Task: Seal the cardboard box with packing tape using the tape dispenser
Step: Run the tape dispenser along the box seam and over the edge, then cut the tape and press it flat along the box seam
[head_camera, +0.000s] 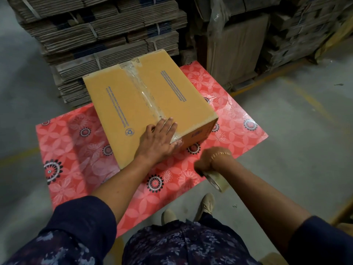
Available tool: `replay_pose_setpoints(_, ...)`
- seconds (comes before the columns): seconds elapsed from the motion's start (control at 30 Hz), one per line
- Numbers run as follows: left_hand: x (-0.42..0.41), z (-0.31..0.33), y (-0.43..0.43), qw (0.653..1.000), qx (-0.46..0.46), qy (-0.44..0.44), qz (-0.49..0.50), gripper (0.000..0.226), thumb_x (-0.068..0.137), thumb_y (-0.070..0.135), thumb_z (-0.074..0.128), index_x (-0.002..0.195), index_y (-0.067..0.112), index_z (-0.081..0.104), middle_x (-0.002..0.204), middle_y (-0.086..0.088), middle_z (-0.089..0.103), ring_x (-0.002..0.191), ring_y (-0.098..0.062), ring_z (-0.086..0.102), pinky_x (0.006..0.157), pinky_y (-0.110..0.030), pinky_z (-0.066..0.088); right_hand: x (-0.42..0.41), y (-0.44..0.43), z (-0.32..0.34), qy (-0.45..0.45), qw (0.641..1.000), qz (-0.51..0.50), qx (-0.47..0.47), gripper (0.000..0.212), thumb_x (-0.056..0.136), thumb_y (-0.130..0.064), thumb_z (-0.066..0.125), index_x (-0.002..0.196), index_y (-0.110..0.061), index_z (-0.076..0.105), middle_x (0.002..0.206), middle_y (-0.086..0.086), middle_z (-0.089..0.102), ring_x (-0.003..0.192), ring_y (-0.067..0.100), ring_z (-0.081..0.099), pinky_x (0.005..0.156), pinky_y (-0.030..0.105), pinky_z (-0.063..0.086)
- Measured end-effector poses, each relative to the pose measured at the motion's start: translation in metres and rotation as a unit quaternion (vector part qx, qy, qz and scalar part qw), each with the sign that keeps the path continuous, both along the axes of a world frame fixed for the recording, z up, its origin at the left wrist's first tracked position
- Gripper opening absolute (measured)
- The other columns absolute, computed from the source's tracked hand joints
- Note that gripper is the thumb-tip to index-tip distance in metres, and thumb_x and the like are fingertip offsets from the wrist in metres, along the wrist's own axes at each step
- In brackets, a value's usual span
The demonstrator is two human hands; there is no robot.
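Observation:
A closed brown cardboard box (122, 96) with blue print stands on a red flowered table (238, 131). A strip of clear tape (142, 87) runs along its centre seam and folds over the near edge. My left hand (158, 139) lies flat, fingers spread, pressing the tape end at the box's near corner. My right hand (207, 160) hovers just off that corner, slightly blurred, gripping a roll of clear packing tape (215, 179) that hangs below it. No separate dispenser body is visible.
Tall stacks of flattened, strapped cardboard (99, 33) rise right behind the table. More cartons and plastic-wrapped stock (267, 35) stand at the back right. Grey concrete floor (305, 131) with yellow lines surrounds the table. My shoes (206, 205) show below its near edge.

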State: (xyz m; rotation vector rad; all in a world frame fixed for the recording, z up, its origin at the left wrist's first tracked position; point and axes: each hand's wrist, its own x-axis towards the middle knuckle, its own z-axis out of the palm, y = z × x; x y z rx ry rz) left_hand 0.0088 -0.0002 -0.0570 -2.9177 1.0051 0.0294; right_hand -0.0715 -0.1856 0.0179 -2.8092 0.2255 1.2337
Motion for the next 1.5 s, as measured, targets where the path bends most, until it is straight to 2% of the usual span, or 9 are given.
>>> replay_pose_setpoints(0.13,0.002,-0.004,-0.001,1.0,-0.007,-0.013,-0.005,0.069,0.096,0.055,0.031,0.152,0.016,0.039,0.161,-0.009,0.039,0.142,-0.029,0.042,0.097,-0.048,0.039,-0.047,-0.034,-0.046,-0.05,0.998,0.035,-0.008,0.056,0.078,-0.052,0.063,0.122,-0.019,0.053,0.115,0.008,0.068,0.099,0.033,0.066,0.073,0.035,0.047)
replay_pose_setpoints(0.3,0.003,-0.003,0.001,1.0,-0.017,-0.012,-0.002,0.069,0.092,0.053,0.035,0.151,0.017,0.04,0.16,-0.008,0.04,0.142,-0.029,0.041,0.098,-0.049,0.039,-0.061,-0.021,-0.081,-0.206,0.961,0.167,0.078,0.07,0.079,-0.037,0.064,0.141,-0.03,0.032,0.135,0.0,0.058,0.122,0.028,0.055,0.097,0.045,0.039)
replay_pose_setpoints(0.6,0.001,0.003,-0.001,1.0,0.012,0.001,0.012,0.074,0.086,0.05,0.034,0.154,0.02,0.033,0.164,-0.005,0.032,0.146,-0.025,0.035,0.101,-0.048,0.036,-0.045,0.025,-0.147,-0.297,0.893,0.332,0.058,0.067,0.08,-0.017,0.055,0.145,-0.02,0.038,0.12,0.006,0.061,0.11,0.031,0.054,0.103,0.051,0.039)
replay_pose_setpoints(0.73,0.002,0.002,-0.001,1.0,0.001,-0.004,0.009,0.073,0.088,0.053,0.035,0.154,0.02,0.034,0.164,-0.004,0.033,0.145,-0.025,0.036,0.101,-0.048,0.036,-0.049,0.019,-0.138,-0.364,0.896,0.218,0.132,0.055,0.078,-0.033,0.056,0.132,-0.024,0.051,0.112,0.002,0.062,0.106,0.027,0.056,0.098,0.047,0.043)
replay_pose_setpoints(0.8,0.002,0.0,0.0,1.0,0.002,-0.01,0.007,0.073,0.089,0.053,0.038,0.154,0.019,0.035,0.163,-0.005,0.034,0.144,-0.026,0.038,0.1,-0.048,0.036,-0.042,0.015,-0.12,-0.382,0.892,0.005,0.241,0.043,0.08,-0.042,0.051,0.117,-0.024,0.061,0.106,0.001,0.066,0.097,0.024,0.061,0.086,0.04,0.048)
replay_pose_setpoints(0.9,0.003,-0.001,0.0,1.0,0.0,-0.011,0.005,0.073,0.088,0.05,0.045,0.154,0.019,0.035,0.163,-0.005,0.034,0.144,-0.026,0.038,0.099,-0.048,0.035,-0.011,0.011,-0.091,-0.267,0.761,-0.37,0.46,0.032,0.084,-0.046,0.055,0.096,-0.019,0.067,0.094,0.001,0.069,0.086,0.018,0.065,0.078,0.035,0.052)
replay_pose_setpoints(0.97,0.003,-0.001,0.0,1.0,-0.001,-0.012,0.005,0.073,0.089,0.05,0.048,0.154,0.019,0.035,0.163,-0.005,0.034,0.144,-0.026,0.038,0.099,-0.048,0.035,0.01,0.009,-0.084,-0.193,0.684,-0.464,0.529,0.019,0.09,-0.034,0.062,0.089,-0.016,0.067,0.087,0.002,0.068,0.082,0.019,0.065,0.079,0.036,0.05)
replay_pose_setpoints(1.2,0.003,-0.002,0.0,1.0,-0.008,-0.016,-0.001,0.072,0.089,0.05,0.046,0.153,0.019,0.037,0.162,-0.006,0.035,0.143,-0.027,0.039,0.097,-0.048,0.035,0.018,0.01,-0.095,-0.225,0.68,-0.443,0.54,0.019,0.09,-0.004,0.068,0.073,-0.013,0.063,0.056,-0.006,0.062,0.052,0.006,0.057,0.058,0.022,0.05)
replay_pose_setpoints(1.5,-0.003,-0.008,0.004,0.981,-0.126,-0.112,-0.094,0.044,0.094,0.037,0.061,0.131,0.014,0.057,0.142,-0.01,0.054,0.133,-0.028,0.047,0.096,-0.049,0.043,0.017,0.012,-0.1,-0.273,0.713,-0.41,0.499,0.013,0.09,-0.012,0.07,0.078,-0.014,0.065,0.066,0.002,0.063,0.055,0.008,0.054,0.055,0.023,0.046)
